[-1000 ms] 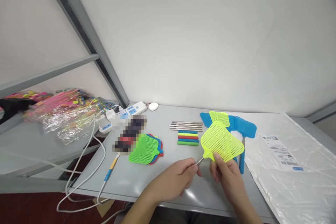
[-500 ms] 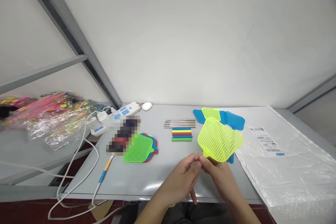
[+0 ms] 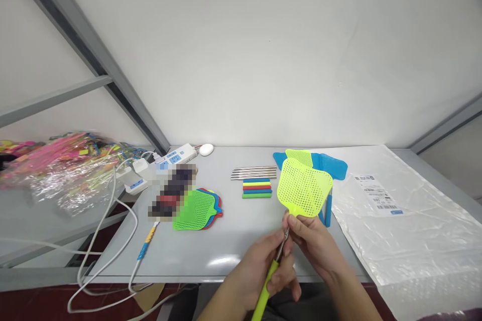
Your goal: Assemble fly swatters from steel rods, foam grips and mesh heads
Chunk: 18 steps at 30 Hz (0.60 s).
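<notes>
My right hand (image 3: 316, 243) pinches the neck of a yellow fly swatter head (image 3: 304, 188), perforated and held upright above the table. Wrapped round the fly swatter handle is my left hand (image 3: 259, 263). This handle has a yellow-green grip (image 3: 264, 292) pointing down toward my lap and a metal rod (image 3: 280, 250) slanting up. The rod's top meets the neck of the head at my right fingertips; whether it is inside the neck, I cannot tell. Behind the head lie blue swatter heads (image 3: 335, 166) and a smaller-looking yellow one (image 3: 300, 156).
Metal rods (image 3: 253, 173) lie above a row of coloured grips (image 3: 256, 188). Green, blue and red swatter heads (image 3: 194, 210) are stacked at left, beside a blurred-out object (image 3: 173, 193). A power strip (image 3: 176, 158), cables and a plastic mailer (image 3: 376, 230) flank them.
The yellow-green grip and metal rod have come into view in my left hand, below the swatter head. The head has turned to face me more and shifted slightly left.
</notes>
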{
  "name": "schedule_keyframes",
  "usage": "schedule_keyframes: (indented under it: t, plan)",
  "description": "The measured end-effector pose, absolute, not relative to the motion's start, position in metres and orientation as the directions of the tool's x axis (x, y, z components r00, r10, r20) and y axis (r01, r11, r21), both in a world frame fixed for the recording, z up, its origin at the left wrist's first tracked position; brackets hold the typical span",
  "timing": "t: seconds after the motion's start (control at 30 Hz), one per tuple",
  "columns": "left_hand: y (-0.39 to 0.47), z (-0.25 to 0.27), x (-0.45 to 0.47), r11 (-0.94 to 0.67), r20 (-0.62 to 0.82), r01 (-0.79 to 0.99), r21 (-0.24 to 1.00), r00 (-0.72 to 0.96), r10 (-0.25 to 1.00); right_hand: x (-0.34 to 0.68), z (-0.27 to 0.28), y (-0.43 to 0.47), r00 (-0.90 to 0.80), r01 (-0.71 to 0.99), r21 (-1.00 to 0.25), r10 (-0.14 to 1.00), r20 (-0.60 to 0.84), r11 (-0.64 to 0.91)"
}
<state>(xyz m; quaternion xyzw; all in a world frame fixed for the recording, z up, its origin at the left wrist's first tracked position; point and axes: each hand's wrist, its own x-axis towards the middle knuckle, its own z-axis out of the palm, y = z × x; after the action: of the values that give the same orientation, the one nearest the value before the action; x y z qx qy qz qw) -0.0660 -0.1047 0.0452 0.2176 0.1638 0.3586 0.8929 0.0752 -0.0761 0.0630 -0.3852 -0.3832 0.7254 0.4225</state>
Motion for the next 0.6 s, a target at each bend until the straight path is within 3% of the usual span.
schedule_keyframes:
  t: [0.1, 0.2, 0.3, 0.4, 0.6]
  plan:
    - [-0.104, 0.054, -0.069, 0.569, -0.201, -0.501, 0.652, 0.609, 0.767, 0.082, 0.064, -0.075, -0.343, -0.265, -0.918, 0.919, -0.195, -0.294]
    - [-0.105, 0.064, -0.073, 0.517, -0.261, -0.388, 0.763, 0.546, 0.796, 0.085, 0.062, -0.074, -0.305, -0.356, -0.88, 0.929, -0.208, -0.314]
    - [-0.107, 0.07, -0.071, 0.485, -0.298, -0.286, 0.827, 0.509, 0.807, 0.081, 0.06, -0.072, -0.094, -0.425, -0.843, 0.943, -0.32, -0.329]
    - [-0.106, 0.075, -0.067, 0.453, -0.304, -0.224, 0.863, 0.486, 0.819, 0.078, 0.059, -0.071, 0.099, -0.309, -0.928, 0.963, -0.25, -0.209]
    - [-0.106, 0.086, -0.066, 0.463, -0.313, -0.223, 0.858, 0.487, 0.815, 0.079, 0.061, -0.079, 0.066, -0.088, -0.992, 0.994, -0.092, -0.086]
